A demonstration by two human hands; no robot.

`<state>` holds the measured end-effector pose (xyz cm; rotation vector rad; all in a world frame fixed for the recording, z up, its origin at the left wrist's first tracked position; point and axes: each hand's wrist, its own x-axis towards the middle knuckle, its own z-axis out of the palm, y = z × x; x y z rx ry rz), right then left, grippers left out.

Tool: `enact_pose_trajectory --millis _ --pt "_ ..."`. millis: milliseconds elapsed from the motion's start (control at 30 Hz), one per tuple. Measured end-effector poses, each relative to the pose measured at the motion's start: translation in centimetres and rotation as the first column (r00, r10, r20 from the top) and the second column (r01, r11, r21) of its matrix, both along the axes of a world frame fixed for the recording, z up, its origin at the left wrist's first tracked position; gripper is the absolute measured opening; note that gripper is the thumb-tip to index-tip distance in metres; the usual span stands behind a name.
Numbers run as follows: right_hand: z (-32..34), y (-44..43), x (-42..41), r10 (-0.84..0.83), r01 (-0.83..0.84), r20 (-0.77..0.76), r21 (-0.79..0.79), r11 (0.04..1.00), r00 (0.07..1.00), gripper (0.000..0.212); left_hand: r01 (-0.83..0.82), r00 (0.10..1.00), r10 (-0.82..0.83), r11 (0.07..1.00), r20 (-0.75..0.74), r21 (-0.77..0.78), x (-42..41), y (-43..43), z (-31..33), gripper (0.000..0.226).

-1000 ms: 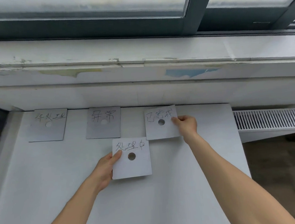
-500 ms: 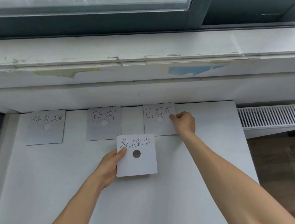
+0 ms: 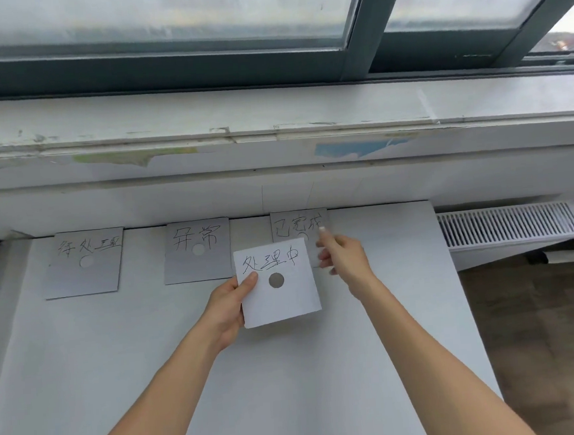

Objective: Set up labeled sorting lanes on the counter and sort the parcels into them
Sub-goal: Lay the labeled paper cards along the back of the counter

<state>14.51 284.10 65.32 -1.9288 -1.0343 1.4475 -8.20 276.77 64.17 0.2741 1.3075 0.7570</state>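
Three grey label cards with handwritten characters and a round hole lie in a row along the back of the white counter: the left card, the middle card and the right card. My left hand pinches a fourth, white label card by its left edge, thumb on top. It is lifted above the counter and covers the lower left of the right card. My right hand hovers at the right card's right edge with fingers loosely extended, the index finger pointing at its top corner. No parcels are in view.
A wall and a worn white window ledge rise directly behind the counter. A white radiator grille sits to the right, below counter level, above a brown floor. The counter's right edge runs near my right forearm.
My right hand slid the right card back into line with the other two and released it. My left hand carried the white card up and to the right.
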Motion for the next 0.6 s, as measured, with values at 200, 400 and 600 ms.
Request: enact_pose_trajectory --millis 200,400,600 --pt "2.2 -4.5 3.3 0.042 -0.041 -0.089 0.014 0.999 0.995 0.008 0.076 0.996 -0.079 0.994 0.047 0.076 4.5 1.8 1.1 0.026" --pt "2.8 -2.4 10.0 -0.026 0.027 -0.066 0.024 0.999 0.998 0.006 0.086 0.994 -0.091 0.993 0.063 0.079 9.0 2.7 0.7 0.023" --pt "2.6 1.4 17.5 -0.055 0.055 -0.002 0.032 0.998 0.998 0.007 0.007 0.997 -0.01 0.999 0.083 0.032 12.0 2.0 -0.4 0.022"
